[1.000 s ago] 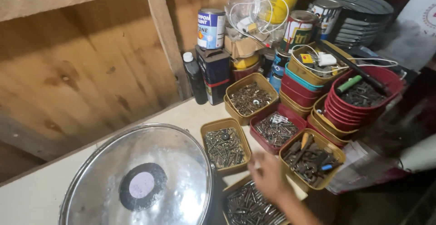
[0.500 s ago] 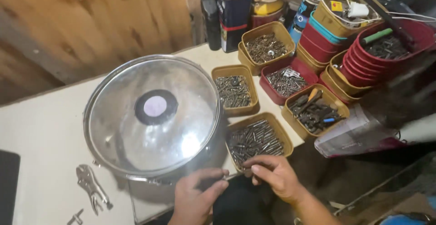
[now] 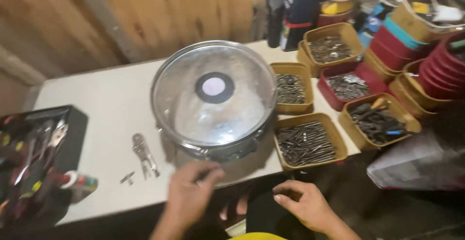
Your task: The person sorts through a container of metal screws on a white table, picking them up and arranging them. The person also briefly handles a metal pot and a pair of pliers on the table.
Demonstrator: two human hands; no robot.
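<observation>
before drum (image 3: 215, 99): both hands, empty

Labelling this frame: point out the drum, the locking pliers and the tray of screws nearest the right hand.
drum (image 3: 213, 87), head view, dark centre patch of the clear skin.
locking pliers (image 3: 144, 155), head view, middle of the metal body.
tray of screws (image 3: 306, 144), head view, screw pile inside.

The right hand (image 3: 306, 205) has left the screw tray (image 3: 307, 143), now empty.
</observation>
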